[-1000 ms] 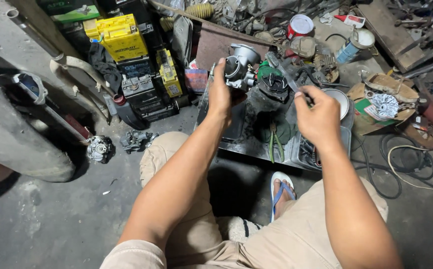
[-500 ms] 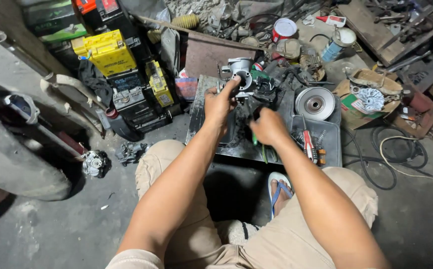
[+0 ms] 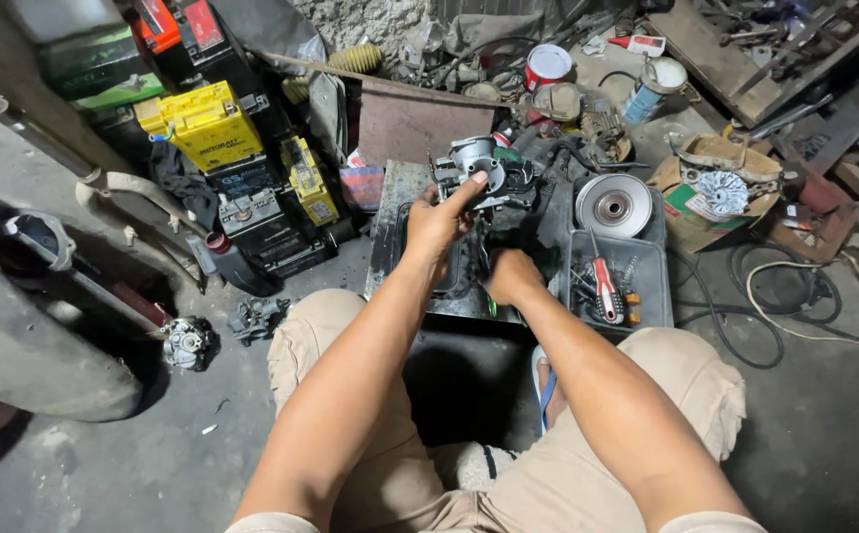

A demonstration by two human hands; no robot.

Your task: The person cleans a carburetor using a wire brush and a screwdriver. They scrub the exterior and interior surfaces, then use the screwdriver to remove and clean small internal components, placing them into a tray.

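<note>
My left hand [image 3: 439, 222] grips the top of a grey metal engine part [image 3: 479, 168] that stands on a dark metal tray [image 3: 390, 237] in front of my knees. My right hand [image 3: 511, 276] is lower, closed against the black underside of the same engine assembly; its fingers are hidden, so what they hold is unclear. A red-handled screwdriver [image 3: 604, 286] lies in a grey plastic bin [image 3: 647, 296] just right of that hand. A round silver pulley disc [image 3: 614, 205] sits behind the bin.
Yellow and black batteries [image 3: 207, 123] are stacked at the left. A small carburettor [image 3: 188, 342] lies on the floor at the left. Cans [image 3: 548, 64], cardboard with a fan part [image 3: 721, 188], black cables [image 3: 775, 296] and a blue sandal [image 3: 543, 385] surround the tray.
My right hand came down from the raised tool near the pulley to the lower side of the engine. The screwdriver now lies in the bin. The left hand stays on the engine top.
</note>
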